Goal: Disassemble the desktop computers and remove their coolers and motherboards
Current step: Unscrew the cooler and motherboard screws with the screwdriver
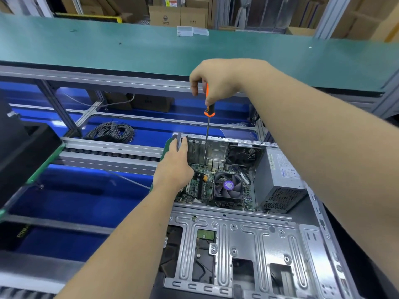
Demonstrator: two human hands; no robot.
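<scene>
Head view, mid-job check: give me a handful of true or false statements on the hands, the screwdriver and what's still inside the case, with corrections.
1. The right hand grips the orange-and-black screwdriver by its handle. True.
2. The screwdriver's tip is on the power supply. False: the tip reaches down to the motherboard, left of the cooler.
3. The left hand holds the case at its far left corner. True.
4. The CPU cooler has already been taken out. False: the cooler, with its purple hub label, is on the board.
5. The grey power supply sits to the right of the cooler. True.
</scene>
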